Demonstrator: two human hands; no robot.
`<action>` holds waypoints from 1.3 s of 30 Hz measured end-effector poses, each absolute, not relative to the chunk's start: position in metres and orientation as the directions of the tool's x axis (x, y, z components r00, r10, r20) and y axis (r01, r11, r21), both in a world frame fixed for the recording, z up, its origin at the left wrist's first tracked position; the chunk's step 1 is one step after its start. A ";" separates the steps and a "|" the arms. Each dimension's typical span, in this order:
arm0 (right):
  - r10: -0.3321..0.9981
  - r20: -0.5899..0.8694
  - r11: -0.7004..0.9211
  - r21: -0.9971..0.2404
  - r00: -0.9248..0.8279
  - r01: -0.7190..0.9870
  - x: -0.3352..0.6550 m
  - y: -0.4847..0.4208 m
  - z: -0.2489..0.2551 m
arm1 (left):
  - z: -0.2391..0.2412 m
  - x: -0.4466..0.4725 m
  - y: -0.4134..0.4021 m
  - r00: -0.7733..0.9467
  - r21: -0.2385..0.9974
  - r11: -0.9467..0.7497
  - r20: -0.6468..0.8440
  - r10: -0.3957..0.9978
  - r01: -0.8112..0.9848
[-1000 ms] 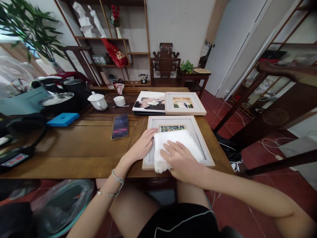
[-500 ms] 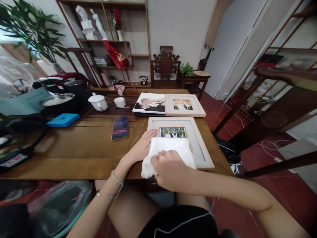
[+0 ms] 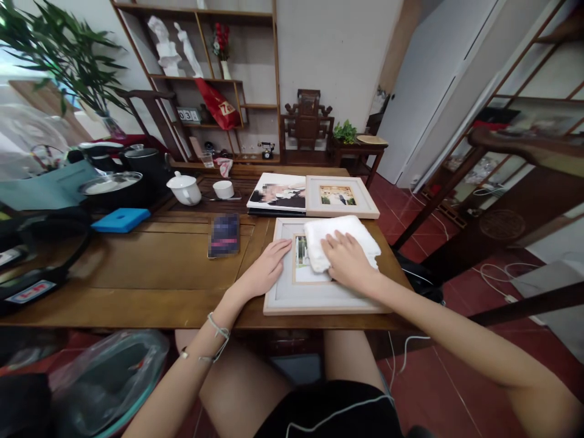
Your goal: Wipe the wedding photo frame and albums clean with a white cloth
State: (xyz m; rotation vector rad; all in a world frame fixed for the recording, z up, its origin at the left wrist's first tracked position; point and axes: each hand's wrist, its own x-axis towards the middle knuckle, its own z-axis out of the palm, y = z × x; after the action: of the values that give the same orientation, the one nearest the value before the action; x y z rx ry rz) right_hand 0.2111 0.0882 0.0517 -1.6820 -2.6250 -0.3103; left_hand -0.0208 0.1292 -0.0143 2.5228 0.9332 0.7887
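The right hand (image 3: 349,260) lies open over a folded white cloth (image 3: 340,225), fingers spread and slightly bent on top of it; the thumb is hard to make out. The cloth sits on the upper right part of a pale picture frame (image 3: 314,298), covering much of the photo (image 3: 302,258) in its middle. The left hand (image 3: 264,269) is open too, its fingers resting along the frame's left side. The frame lies flat near the front edge of the wooden desk (image 3: 155,264). Just beyond it, a second pale frame (image 3: 367,204) lies beside a large photo print (image 3: 278,190). To the left lies a phone-like object (image 3: 224,236) with a blurred face, and farther off stand a white cup (image 3: 223,190) and a lidded white pot (image 3: 185,190).
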 end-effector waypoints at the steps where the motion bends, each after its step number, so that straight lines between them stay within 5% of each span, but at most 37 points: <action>1: 0.897 0.137 0.401 0.152 -0.421 0.903 0.209 0.096 0.055 | -0.014 -0.021 0.129 0.633 0.478 -0.729 0.381 0.674 0.489; 7: 0.749 0.268 0.645 -0.092 -0.605 0.758 0.184 0.148 0.058 | -0.011 -0.021 0.128 0.638 0.451 -0.728 0.364 0.678 0.516; 12: 0.615 0.235 0.786 -0.113 -0.753 0.607 0.180 0.182 0.044 | -0.009 -0.022 0.127 0.637 0.449 -0.727 0.363 0.680 0.520; 19: 0.706 0.092 0.702 0.042 -0.702 0.711 0.221 0.170 0.047 | -0.011 -0.023 0.129 0.641 0.483 -0.733 0.379 0.667 0.478; 27: 0.897 0.083 0.411 0.202 -0.434 0.889 0.286 0.129 0.054 | -0.010 -0.022 0.127 0.639 0.488 -0.723 0.364 0.678 0.489; 33: 0.940 0.116 0.304 0.148 -0.322 0.941 0.274 0.117 0.075 | -0.010 -0.023 0.127 0.642 0.498 -0.727 0.371 0.671 0.473; 39: 0.849 0.134 0.511 0.039 -0.511 0.859 0.224 0.133 0.080 | -0.011 -0.023 0.128 0.643 0.496 -0.725 0.364 0.673 0.478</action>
State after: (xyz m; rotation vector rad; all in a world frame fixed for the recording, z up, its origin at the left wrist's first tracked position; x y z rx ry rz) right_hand 0.2239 0.1333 0.0800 -1.4989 -2.6446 -0.1530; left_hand -0.0234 0.1282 -0.0109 2.5102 0.9157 0.7646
